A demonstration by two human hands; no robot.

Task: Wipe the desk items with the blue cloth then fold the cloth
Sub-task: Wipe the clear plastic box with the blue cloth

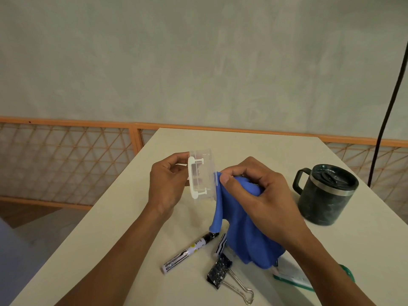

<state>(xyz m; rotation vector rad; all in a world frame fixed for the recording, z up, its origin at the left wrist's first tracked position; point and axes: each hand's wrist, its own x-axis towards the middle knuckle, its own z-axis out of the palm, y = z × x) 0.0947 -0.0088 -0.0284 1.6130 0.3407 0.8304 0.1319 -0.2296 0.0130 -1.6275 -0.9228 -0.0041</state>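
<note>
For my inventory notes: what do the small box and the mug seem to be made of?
The small box looks like clear, glossy plastic: its walls are see-through; its clasp is opaque white. The mug seems metal with a dark mottled coating: a silvery band shows under its black lid.

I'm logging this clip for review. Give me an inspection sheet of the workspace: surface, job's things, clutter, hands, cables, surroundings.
Surface: cream desk, no spills seen.
Job's things: blue cloth bunched, touching the side of a clear plastic box that is held off the desk; marker, binder clip and lidded mug sit on the desk.
Clutter: green-edged packet, partly hidden by the right forearm.
Hands: left hand grips the box; right hand grips the cloth.
Cables: black cable hangs at the right edge, beyond the desk.
Surroundings: grey wall; orange-framed lattice railing.
</note>
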